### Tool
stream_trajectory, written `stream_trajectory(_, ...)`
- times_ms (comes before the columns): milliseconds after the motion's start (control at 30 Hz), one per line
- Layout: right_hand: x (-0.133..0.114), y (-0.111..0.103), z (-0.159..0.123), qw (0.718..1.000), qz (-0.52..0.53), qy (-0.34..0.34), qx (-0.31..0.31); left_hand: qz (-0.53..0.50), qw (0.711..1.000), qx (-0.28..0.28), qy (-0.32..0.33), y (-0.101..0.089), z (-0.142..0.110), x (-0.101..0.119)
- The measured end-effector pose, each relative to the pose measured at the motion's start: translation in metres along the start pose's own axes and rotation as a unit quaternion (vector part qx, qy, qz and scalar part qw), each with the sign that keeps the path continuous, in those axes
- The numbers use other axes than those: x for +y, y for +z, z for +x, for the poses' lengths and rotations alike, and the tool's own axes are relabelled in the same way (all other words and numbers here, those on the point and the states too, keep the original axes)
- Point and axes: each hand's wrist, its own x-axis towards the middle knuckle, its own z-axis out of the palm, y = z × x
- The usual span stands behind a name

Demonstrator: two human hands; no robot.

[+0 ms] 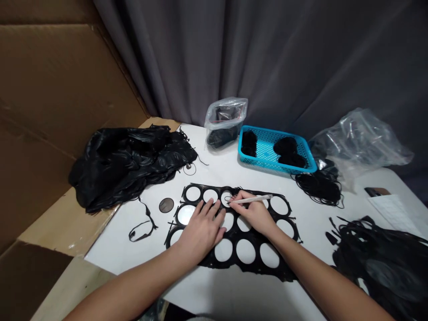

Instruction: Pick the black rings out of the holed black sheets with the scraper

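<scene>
A black sheet (234,229) with several round cut-out holes lies flat on the white table (214,285). My left hand (200,229) lies flat on it with fingers stretched out, pressing the sheet down. My right hand (254,215) is closed around a thin white tool (250,199) like a pen or craft knife. Its tip rests at the rim of a hole in the top row, just beyond my left fingertips. A loose dark disc (166,205) lies on the table left of the sheet.
A heap of black scrap sheets (127,162) lies at the left, with a thin black strip (142,227) near it. A blue basket (272,156) with black pieces and a plastic bag (224,121) stand behind. More black material (381,263) and crumpled plastic (361,140) are at the right. Cardboard (50,89) walls the left.
</scene>
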Motion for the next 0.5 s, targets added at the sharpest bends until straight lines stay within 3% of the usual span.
stream_trajectory(67,-0.007,-0.003,-0.002,0.993,0.108,0.049,0.003,-0.12,0.992,0.029,-0.021,-0.007,0.004,-0.003)
stream_trajectory(133,-0.018,-0.007,-0.006,0.962,0.248,0.109,-0.033,-0.276,0.959,0.053,-0.041,-0.013,0.009,-0.006)
stream_trajectory(233,-0.035,-0.008,-0.017,0.895,0.396,0.174,-0.11,-0.513,0.855,0.041,-0.059,-0.017,0.014,-0.008)
stream_trajectory(300,-0.042,-0.004,-0.024,0.867,0.434,0.187,-0.155,-0.623,0.779,0.01,-0.067,-0.016,0.017,-0.008)
stream_trajectory(433,-0.046,0.004,-0.033,0.842,0.45,0.177,-0.239,-0.73,0.678,-0.053,-0.067,-0.014,0.019,-0.008)
stream_trajectory(500,-0.045,0.004,-0.033,0.842,0.447,0.173,-0.248,-0.763,0.637,-0.071,-0.082,-0.014,0.019,-0.007)
